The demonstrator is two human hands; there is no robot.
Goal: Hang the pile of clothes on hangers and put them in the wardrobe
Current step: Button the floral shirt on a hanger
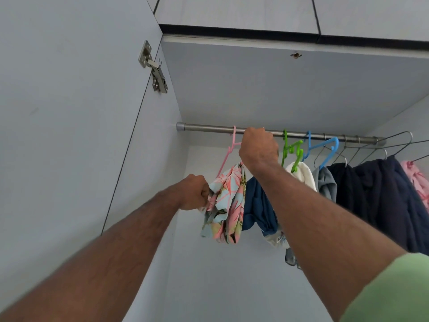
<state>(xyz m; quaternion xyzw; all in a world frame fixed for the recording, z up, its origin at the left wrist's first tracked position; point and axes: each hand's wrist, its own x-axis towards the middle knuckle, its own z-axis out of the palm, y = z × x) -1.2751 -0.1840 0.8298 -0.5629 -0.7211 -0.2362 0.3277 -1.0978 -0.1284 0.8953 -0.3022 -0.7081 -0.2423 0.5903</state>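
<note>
Both hands hold level pink hanger [228, 151].

The wardrobe walls [69, 112] were pale grey, the rail [209, 129] silver. Hangers were pink [228, 152], green [290, 149], blue [325, 147] and bare metal [394, 138]. One garment [226, 205] bore a pink, pale-blue and olive leaf print; others were dark blue [255, 205], white [304, 175], grey [327, 184], navy [383, 194] and pink [417, 180]. A sleeve [394, 293] was light green.
</note>
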